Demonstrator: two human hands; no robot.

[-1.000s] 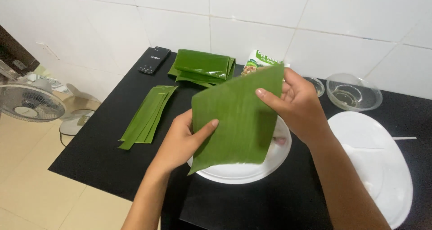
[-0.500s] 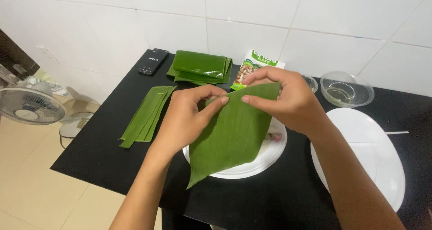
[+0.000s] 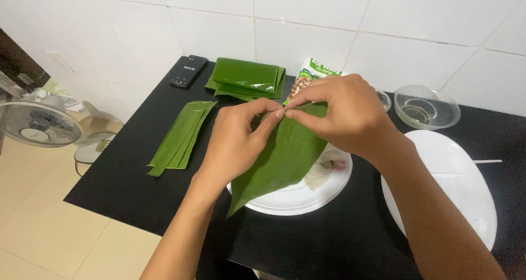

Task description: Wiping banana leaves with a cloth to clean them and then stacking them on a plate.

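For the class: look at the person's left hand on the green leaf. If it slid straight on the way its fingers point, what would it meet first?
The left hand points up and right, fingertips already at the right hand on the banana leaf. It would likely meet those right fingers first.

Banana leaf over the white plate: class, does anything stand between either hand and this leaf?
Nothing visible does. Both the left hand and the right hand already pinch the banana leaf at its top edge, above the white plate.
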